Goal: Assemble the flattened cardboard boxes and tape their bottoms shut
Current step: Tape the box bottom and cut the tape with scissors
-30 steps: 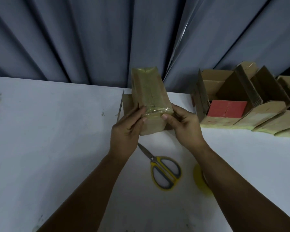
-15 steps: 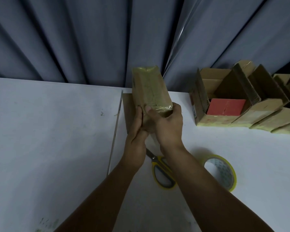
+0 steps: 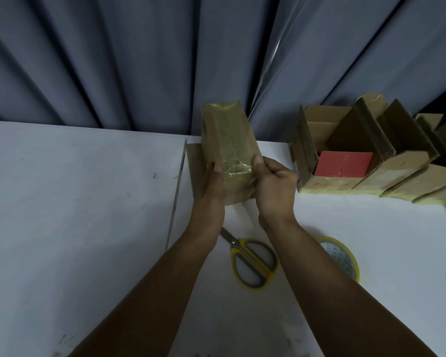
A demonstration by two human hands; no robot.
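A small cardboard box point(image 3: 227, 140) stands bottom-up at the back middle of the white table point(image 3: 83, 215), with yellowish clear tape running over its top face and down the near end. My left hand point(image 3: 211, 191) holds its near left side, thumb on the tape. My right hand point(image 3: 274, 188) grips the near right corner, thumb pressed on the tape edge. Yellow-handled scissors point(image 3: 250, 261) lie just in front of my wrists. A yellow tape roll point(image 3: 341, 256) lies on the table to the right, partly hidden by my right forearm.
Several assembled, taped boxes point(image 3: 386, 173) with open flaps stand in a row at the back right; one holds a red box point(image 3: 343, 163). A grey curtain point(image 3: 139, 60) hangs behind the table. A seam point(image 3: 177, 197) runs down the tabletop.
My right hand has slid from the front of the box to its right corner, and my left hand has moved up along the left side. The box has stayed in place.
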